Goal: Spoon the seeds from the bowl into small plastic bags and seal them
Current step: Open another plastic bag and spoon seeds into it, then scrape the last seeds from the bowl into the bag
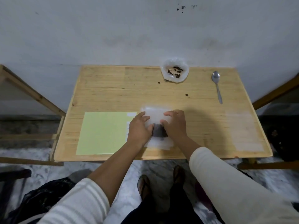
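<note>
A small clear plastic bag [155, 114] lies flat near the table's front middle, with a dark clump of seeds [159, 130] in its lower part. My left hand [139, 128] presses on the bag's left side. On its right side rests my right hand [175, 124], fingers curled. A bowl [175, 72] lined with clear plastic stands at the back of the table and holds a few dark seeds. To its right lies a metal spoon [216, 85], untouched.
A pale green sheet [103, 132] lies left of the bag on the wooden table [123, 91]. Two loose seeds [186, 95] lie on the wood. Wooden frames stand on both sides of the table. A wall rises right behind it.
</note>
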The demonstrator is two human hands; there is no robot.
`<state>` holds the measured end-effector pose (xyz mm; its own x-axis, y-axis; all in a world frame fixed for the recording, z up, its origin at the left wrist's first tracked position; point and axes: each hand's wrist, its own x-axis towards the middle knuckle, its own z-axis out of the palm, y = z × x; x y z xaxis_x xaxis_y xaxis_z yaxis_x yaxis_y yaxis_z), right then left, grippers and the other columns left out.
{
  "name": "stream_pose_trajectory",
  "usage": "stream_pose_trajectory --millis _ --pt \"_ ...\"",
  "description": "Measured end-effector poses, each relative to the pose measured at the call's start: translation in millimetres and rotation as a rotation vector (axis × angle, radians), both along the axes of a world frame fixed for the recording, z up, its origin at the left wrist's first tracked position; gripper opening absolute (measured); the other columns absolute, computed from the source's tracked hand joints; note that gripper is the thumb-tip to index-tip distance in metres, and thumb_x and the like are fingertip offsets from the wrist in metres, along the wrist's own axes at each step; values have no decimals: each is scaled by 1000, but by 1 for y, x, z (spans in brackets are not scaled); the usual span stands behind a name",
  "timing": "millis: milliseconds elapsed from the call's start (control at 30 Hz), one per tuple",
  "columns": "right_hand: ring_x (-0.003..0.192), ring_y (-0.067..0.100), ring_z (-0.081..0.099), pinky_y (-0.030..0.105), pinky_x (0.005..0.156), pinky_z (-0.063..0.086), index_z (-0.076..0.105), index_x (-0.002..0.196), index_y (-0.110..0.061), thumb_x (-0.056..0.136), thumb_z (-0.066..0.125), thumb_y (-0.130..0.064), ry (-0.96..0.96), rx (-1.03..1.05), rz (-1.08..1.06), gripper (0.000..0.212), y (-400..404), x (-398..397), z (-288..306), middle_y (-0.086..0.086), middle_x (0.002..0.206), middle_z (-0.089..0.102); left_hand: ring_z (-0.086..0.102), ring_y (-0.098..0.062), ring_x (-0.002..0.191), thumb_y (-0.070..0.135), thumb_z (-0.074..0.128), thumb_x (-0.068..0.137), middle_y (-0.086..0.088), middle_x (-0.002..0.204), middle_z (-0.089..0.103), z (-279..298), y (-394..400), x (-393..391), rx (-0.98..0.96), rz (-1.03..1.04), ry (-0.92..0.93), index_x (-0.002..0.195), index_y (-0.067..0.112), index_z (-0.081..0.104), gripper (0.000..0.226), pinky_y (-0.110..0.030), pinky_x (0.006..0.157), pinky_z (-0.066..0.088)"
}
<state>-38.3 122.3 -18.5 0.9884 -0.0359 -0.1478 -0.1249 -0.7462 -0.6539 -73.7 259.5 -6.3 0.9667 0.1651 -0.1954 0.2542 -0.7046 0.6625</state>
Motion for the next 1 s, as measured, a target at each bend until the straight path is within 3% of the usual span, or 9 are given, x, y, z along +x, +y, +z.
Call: stream_pose_trajectory --millis 100,200,267,333,433,567,733,867,1000 --pt "132 21 32 26 105 26 53 124 -8 91 52 -18 -83 -157 161 34 -1 -4 0 9 141 38 40 -20 131 21 51 93 -8 140 48 2 -3 -2 72 -89 0 128 7 55 38 -20 106 23" --pt "125 29 43 32 103 33 52 125 2 94 40 -15 -123 -312 368 37 -1 -9 -1 16 133 51 43 -25 126 15 44 94 -14 133 52 6 -7 -4 127 -131 1 124 2 56 35 -26 104 29" --pt "103 38 59 41 88 50 62 103 8 87 33 -15 -78 -328 452 40 -1 -13 -1 25 108 63 44 -28 124 13 41 95 -18 129 54 11 -9 -5 155 -146 3 121 -2 56 33 -28 102 32" --pt "75 36 65 39 64 57 65 79 7 78 41 -9 -101 -374 506 29 -4 -11 1 22 79 66 44 -29 123 13 40 96 -21 128 52 16 -13 -4 183 -175 0 122 -4 53 33 -31 102 32" --pt "65 30 64 33 57 56 66 72 4 76 48 -5 -269 -478 562 21 -13 -12 20 18 70 66 41 -27 125 17 41 96 -15 134 47 24 -21 -1 215 -177 -4 128 3 48 35 -33 102 34" --pt "68 26 65 22 59 53 68 82 1 70 53 -13 -259 -431 463 24 -47 -9 41 15 76 67 37 -24 128 19 34 99 -13 135 47 36 -46 14 260 -237 -68 131 3 44 38 -25 107 24" --pt "78 30 68 27 60 55 67 95 5 67 61 -14 -201 -455 283 34 -123 1 51 18 88 68 36 -23 130 18 36 98 -14 137 46 48 -111 35 251 -307 -145 132 3 44 38 -24 105 26" --pt "124 26 46 34 97 43 43 132 -2 93 46 -22 -94 -482 142 44 -197 6 49 14 135 47 38 -24 128 18 40 96 -15 134 47 38 -173 44 227 -402 -116 131 3 46 38 -27 104 31" --pt "132 24 36 33 105 33 34 139 -4 95 41 -25 -11 -516 99 49 -255 3 34 12 144 37 46 -27 118 14 44 92 -12 120 55 16 -224 48 215 -458 -47 119 4 55 30 -33 95 44"
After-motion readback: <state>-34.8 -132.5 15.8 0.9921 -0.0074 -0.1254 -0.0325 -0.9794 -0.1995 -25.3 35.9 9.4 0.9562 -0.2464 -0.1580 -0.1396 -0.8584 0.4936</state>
